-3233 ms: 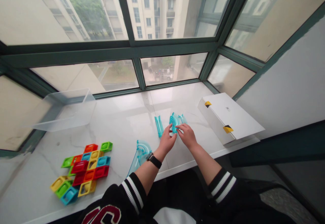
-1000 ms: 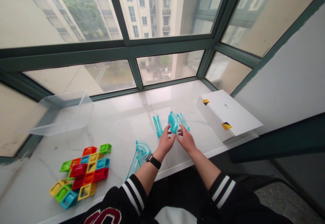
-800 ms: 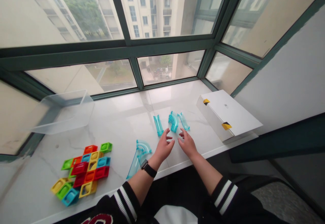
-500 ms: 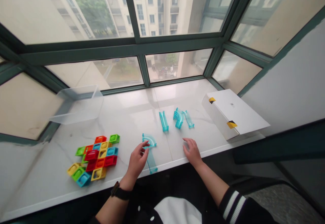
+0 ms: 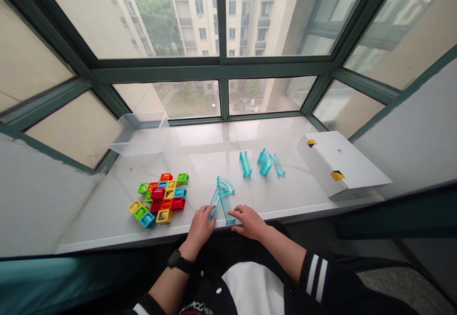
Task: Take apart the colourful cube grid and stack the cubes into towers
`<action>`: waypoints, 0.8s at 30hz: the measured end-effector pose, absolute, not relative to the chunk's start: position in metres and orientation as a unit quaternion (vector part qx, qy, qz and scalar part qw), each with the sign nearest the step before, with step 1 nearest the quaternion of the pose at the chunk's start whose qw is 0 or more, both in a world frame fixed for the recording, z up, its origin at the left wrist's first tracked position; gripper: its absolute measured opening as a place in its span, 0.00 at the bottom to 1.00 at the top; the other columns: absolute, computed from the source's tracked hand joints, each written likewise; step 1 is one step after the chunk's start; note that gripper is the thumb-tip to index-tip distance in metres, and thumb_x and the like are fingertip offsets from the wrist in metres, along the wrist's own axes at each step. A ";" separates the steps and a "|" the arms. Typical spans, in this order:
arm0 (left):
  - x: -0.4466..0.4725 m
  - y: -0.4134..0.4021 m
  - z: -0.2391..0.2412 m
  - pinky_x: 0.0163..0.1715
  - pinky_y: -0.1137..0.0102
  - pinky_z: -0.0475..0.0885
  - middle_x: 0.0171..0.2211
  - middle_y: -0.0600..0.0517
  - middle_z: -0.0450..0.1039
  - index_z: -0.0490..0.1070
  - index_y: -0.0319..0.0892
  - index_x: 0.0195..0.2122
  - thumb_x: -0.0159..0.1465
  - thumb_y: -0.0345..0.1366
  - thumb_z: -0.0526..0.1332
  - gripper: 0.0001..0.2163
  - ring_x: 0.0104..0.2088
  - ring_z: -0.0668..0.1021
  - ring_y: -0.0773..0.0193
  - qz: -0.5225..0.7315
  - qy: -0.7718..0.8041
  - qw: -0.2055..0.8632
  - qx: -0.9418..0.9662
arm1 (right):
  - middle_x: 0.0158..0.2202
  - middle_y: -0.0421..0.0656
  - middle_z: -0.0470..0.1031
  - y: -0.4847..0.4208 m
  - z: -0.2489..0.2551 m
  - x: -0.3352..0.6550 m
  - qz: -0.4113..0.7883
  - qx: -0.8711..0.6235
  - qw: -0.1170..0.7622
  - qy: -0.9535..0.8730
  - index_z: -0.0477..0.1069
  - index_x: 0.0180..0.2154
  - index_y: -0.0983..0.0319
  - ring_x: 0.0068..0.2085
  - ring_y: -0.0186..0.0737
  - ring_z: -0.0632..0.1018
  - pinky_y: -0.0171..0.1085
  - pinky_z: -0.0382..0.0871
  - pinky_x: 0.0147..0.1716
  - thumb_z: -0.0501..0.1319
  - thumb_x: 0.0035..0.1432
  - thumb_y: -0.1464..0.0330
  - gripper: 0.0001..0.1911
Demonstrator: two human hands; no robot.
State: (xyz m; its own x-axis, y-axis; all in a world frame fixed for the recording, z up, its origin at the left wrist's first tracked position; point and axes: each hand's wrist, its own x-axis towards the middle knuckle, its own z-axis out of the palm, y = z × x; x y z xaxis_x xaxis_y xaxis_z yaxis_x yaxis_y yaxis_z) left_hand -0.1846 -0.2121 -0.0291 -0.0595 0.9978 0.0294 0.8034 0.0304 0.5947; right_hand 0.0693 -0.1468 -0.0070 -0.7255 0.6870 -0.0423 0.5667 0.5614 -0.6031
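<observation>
A: On the marble sill, how many teal track pieces are logged?

B: Four. The near track piece is touched by the curled fingers of the left hand and the closed fingers of the right hand; any pinch cannot be told. Three far pieces are set beyond.

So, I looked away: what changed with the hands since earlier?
Both hands moved from the ribbed teal curve toward the sill's front edge, to the clear curved track piece, which swung round. The left hand touches its lower end; the right hand lies beside it. The straight teal piece, coloured blocks and white box stayed put.
</observation>
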 end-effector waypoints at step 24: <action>-0.171 -0.215 -0.053 0.56 0.53 0.67 0.56 0.42 0.75 0.73 0.46 0.59 0.74 0.36 0.54 0.16 0.55 0.73 0.48 0.196 0.722 0.015 0.664 | 0.39 0.39 0.76 -0.150 0.011 0.082 0.425 -0.412 0.195 -0.782 0.73 0.39 0.57 0.40 0.40 0.77 0.38 0.71 0.45 0.66 0.54 0.70 0.09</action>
